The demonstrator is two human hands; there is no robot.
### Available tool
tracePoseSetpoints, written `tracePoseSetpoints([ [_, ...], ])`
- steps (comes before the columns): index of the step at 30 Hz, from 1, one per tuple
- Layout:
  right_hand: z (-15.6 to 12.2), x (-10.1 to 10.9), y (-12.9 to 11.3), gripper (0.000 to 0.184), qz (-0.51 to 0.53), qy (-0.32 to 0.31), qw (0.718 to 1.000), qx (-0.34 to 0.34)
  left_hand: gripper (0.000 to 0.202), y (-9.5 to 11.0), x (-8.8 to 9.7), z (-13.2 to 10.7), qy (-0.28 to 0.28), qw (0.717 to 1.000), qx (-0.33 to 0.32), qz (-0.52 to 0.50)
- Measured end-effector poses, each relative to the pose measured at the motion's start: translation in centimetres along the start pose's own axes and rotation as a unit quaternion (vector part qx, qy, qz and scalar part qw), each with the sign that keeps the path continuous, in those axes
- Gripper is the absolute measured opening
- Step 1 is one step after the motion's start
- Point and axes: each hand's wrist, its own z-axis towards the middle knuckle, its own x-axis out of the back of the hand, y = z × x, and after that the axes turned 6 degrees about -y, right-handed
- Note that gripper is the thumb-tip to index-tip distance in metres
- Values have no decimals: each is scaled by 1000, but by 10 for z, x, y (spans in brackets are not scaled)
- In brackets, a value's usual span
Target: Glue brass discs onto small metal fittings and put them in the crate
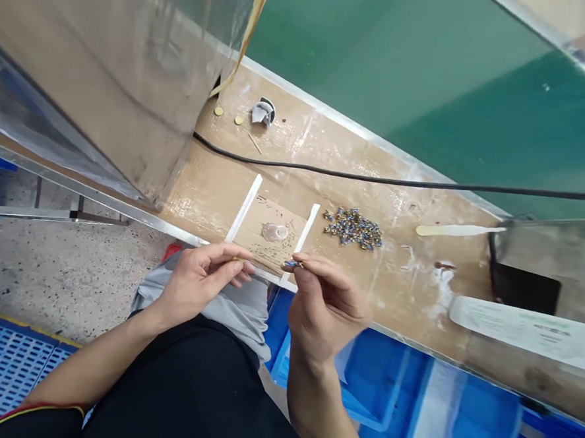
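Observation:
Between the thumb and fingers of my right hand [327,299] is a small blue and gold metal part [291,264], held just over the bench's front edge. My left hand [209,273] pinches a tiny yellowish piece [236,259], too small to name. The two hands are apart, a short gap between their fingertips. Behind them, two white strips bound a patch of cardboard [246,232] scattered with tiny dark bits. A small clear dish [275,232] sits in that patch. To its right lies a pile of similar blue and gold parts [353,228].
A black cable [319,169] runs across the bench. Crumpled grey-white material [263,112] lies at the back. On the right are a pale flat stick [434,230] and a long white bottle-like container [532,330]. Blue bins [381,379] stand below the front edge.

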Motion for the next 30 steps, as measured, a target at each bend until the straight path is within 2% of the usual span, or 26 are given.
tracePoseSetpoints([
  [5,-2,-7,-15,23,-6,-23,999,45,32,8,-4,-4,9,1000,3,-20],
  [9,-4,-14,-25,31,-32,-69,991,107,24,14,-9,-12,51,995,-36,77],
  [13,-4,-20,-29,37,-61,-91,980,167,22,15,-11,-16,87,973,-91,192],
  [19,-4,-22,-30,38,-85,-99,974,187,22,12,-11,-18,102,937,-151,299],
  [30,-5,-23,-28,44,-108,-97,968,205,28,8,-11,-19,101,904,-220,353],
])
